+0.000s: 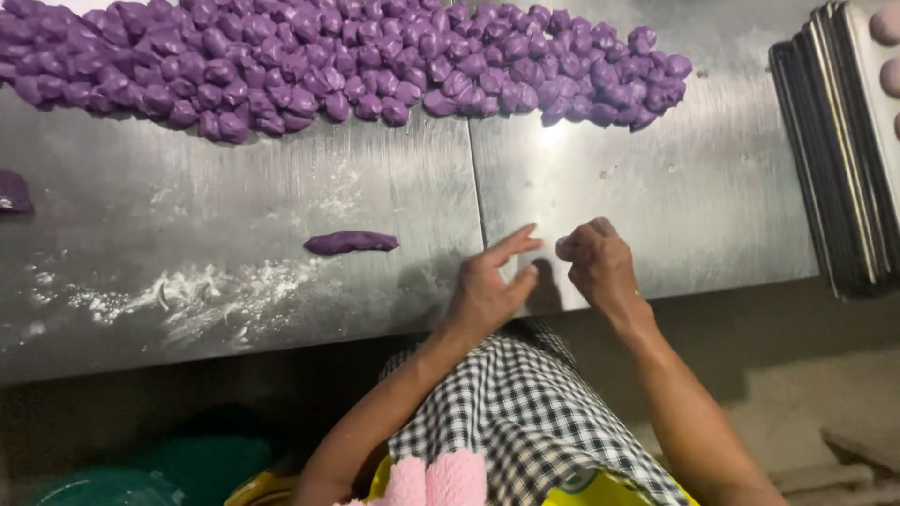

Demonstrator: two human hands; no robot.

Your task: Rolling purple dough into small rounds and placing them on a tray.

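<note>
My left hand [489,286] rests at the near edge of the steel table [656,197], fingers spread, holding nothing. My right hand [597,262] is beside it with fingers curled around a small pale lump [562,247] that peeks out at the fingertips. A flattened purple dough strip [351,243] lies on the table left of my hands. A long heap of several purple dough pieces [337,56] runs along the far side.
A stack of metal baking trays [834,159] stands at the right, with pinkish dough balls [886,77] on the top one. Flour is scattered at the left front [206,295]. Another purple bit [13,191] sits at the left edge.
</note>
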